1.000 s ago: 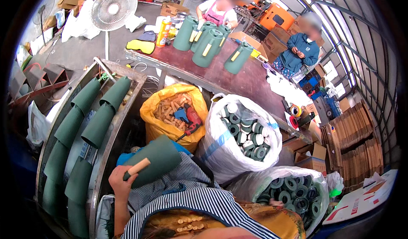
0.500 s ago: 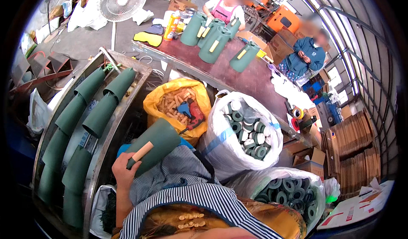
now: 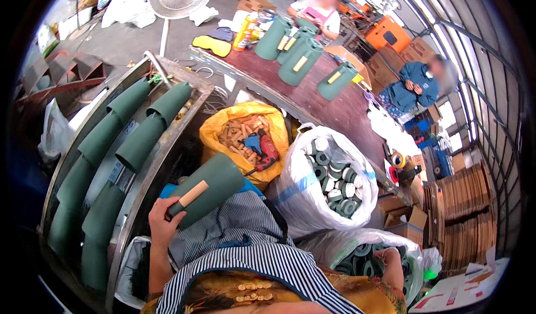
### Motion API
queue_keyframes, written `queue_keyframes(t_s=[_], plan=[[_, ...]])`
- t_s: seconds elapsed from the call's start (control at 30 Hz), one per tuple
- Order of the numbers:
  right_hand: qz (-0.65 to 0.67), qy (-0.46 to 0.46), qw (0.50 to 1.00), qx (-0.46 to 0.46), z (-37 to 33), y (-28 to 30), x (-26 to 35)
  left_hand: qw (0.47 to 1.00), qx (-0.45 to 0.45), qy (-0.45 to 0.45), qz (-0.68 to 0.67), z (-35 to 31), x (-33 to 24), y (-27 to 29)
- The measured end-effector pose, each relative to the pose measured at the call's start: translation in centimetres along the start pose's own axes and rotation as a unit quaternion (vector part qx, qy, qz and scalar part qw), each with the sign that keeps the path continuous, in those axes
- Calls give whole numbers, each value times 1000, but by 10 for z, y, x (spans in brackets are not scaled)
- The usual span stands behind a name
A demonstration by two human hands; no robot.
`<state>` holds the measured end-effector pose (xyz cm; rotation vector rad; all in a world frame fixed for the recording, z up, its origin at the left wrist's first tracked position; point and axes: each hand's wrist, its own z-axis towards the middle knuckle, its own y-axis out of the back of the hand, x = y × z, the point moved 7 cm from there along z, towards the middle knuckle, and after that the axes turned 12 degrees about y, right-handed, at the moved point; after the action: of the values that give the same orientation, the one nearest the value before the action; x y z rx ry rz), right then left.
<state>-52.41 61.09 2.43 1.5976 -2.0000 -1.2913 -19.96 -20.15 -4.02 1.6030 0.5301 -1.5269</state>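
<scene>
The left hand (image 3: 163, 216) is holding the jug (image 3: 223, 174), its thumb and fingers closing around the near end of the handle, just below the wooden grip (image 3: 194, 194). The green jug is lying tilted over the lap, its body extending forward and to the right of that hand, with the handle side facing up. The right hand (image 3: 389, 258) is resting well apart from the jug, off to its right, inside the clear bag (image 3: 335, 240), where it is touching dark green rings (image 3: 357, 259). Its fingers are curling inward, but I cannot tell whether they are gripping a ring. Beyond the jug, the yellow sack (image 3: 211, 132) is holding loose wooden pieces (image 3: 234, 128) with a red drill (image 3: 269, 152) lying on top. Between that sack and the clear bag, a white bag (image 3: 290, 202) is standing open, showing green and white caps (image 3: 343, 188). To the left of the left hand, a metal trough (image 3: 192, 104) is holding two rows of green tubes (image 3: 99, 138). Farther ahead, more green jugs (image 3: 298, 62) are standing on the counter (image 3: 346, 121).
</scene>
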Motion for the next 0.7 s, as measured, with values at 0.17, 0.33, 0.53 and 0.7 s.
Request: queue_keyframes(t_s=[0.17,0.33,0.53,0.7], plan=[[195,507,838,-39,-179,83,268,998,-41,-45,27,2,-14,-1],[378,608,600,356,-246,-42,502,989,-126,15,-70,-7,19,39],[502,572,571,307,-153,-139,511,976,-155,63,-138,-24,13,60],[61,901,365,-227,-279,-107,514,968,-159,98,-168,-38,27,58]])
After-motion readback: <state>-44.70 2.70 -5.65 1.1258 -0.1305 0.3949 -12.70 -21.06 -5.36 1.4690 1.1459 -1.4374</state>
